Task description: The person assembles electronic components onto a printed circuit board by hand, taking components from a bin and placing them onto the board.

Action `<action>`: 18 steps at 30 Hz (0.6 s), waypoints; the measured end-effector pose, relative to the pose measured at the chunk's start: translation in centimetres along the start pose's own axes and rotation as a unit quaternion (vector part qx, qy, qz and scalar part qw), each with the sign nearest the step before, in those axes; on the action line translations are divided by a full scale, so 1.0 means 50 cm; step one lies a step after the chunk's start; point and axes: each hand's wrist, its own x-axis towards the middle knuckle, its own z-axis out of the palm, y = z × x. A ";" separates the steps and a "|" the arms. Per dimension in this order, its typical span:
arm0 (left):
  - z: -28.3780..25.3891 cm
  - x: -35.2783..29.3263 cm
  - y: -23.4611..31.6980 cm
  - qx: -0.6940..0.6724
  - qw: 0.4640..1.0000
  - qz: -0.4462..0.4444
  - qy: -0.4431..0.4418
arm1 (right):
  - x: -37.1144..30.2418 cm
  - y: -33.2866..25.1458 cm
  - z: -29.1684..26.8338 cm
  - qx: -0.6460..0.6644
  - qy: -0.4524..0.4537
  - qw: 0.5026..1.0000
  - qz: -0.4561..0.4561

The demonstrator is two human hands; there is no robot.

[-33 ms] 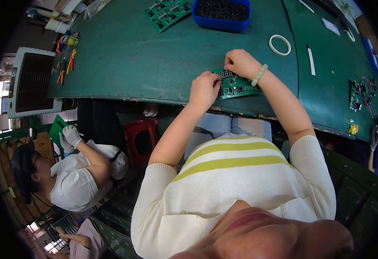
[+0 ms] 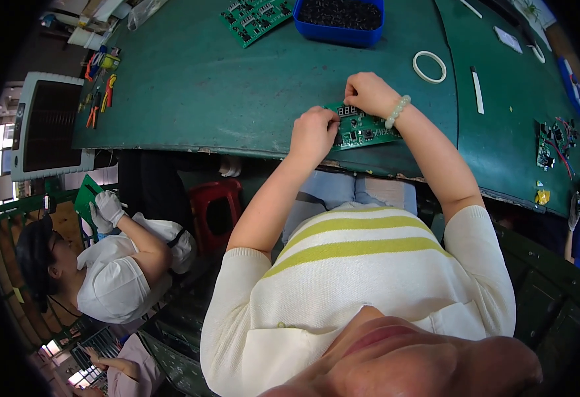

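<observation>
A green circuit board [image 2: 362,137] lies near the front edge of the green bench, with a small digit display [image 2: 347,112] and dark parts on it. My left hand [image 2: 312,134] is closed on the board's left end, its thumb and fingers pressed together there. Over the board's far edge, beside the display, my right hand [image 2: 372,94] has its fingers pinched down. Whatever sits between those fingertips is too small or hidden to make out. A bracelet of pale green beads [image 2: 398,112] circles the right wrist.
A blue tray [image 2: 338,35] of small black parts stands beyond my hands, with more circuit boards [image 2: 255,20] to its left. A white tape ring [image 2: 429,67] lies to the right. Pliers [image 2: 109,91] rest at far left. Another person [image 2: 114,278] sits left, holding a green board.
</observation>
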 end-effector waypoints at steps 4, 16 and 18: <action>-0.008 0.024 0.003 -0.009 0.997 -0.052 -0.061 | 0.018 0.001 -0.011 0.022 -0.054 0.996 0.065; 0.009 0.012 -0.016 -0.076 0.994 -0.076 -0.028 | 0.039 0.016 -0.057 0.141 0.241 0.959 -0.045; 0.001 0.005 -0.001 0.011 1.000 0.014 -0.017 | 0.096 0.038 -0.079 0.084 0.321 0.937 -0.108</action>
